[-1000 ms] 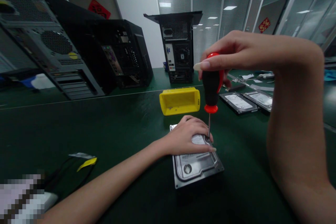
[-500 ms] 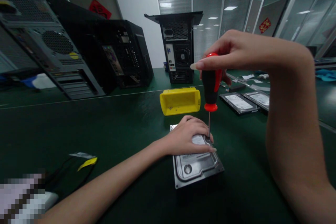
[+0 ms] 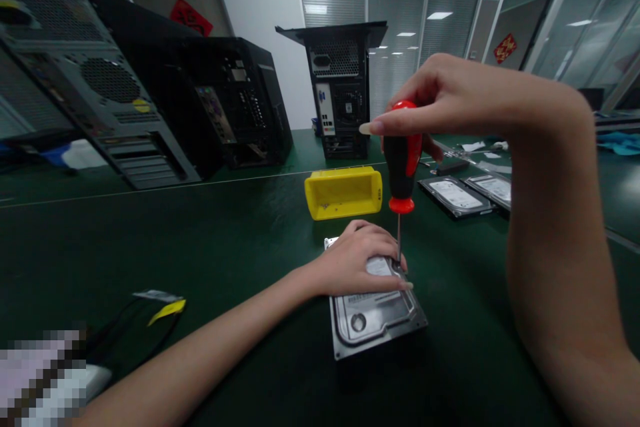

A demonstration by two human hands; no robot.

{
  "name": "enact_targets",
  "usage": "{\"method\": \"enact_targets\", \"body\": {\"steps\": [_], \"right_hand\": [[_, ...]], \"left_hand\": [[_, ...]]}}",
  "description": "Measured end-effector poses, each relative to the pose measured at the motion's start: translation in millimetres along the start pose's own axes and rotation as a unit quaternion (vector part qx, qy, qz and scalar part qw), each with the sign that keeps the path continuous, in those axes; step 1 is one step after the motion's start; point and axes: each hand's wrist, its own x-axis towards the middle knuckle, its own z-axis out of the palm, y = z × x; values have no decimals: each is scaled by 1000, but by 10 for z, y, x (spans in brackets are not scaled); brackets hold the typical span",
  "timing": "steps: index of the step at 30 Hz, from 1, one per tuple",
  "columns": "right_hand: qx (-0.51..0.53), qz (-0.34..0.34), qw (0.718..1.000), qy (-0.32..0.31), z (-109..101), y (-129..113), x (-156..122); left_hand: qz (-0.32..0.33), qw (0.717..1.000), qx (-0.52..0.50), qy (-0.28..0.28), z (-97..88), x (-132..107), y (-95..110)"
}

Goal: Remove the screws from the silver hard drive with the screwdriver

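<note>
Red-handled screwdriver (image 3: 401, 167) pinched in the right hand (image 3: 450, 97), fingers curled, tip on the hard drive (image 3: 375, 317); left hand (image 3: 357, 260) spread flat, pinning it. Best upright, pressing firmly.

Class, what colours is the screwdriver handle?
The screwdriver handle is black and red, best seen in the head view.

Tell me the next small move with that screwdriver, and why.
Probably twist the screwdriver a part-turn with the right hand: it stands upright, its tip set on the hard drive beside the left hand, which presses the drive flat.
</note>
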Motion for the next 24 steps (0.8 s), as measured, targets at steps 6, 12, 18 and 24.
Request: {"method": "enact_targets", "body": {"steps": [6,12,18,24], "right_hand": [[-5,6,1000,6,10,8,18],[0,0,1000,0,19,-1,9],[16,-25,999,-17,21,9,6],[34,-19,997,-69,-47,109,78]], "left_hand": [[3,1000,3,5,8,12,6],[2,1000,3,-1,1,12,11],[5,1000,9,0,10,6,0],[4,1000,12,-1,2,-7,-5]]}}
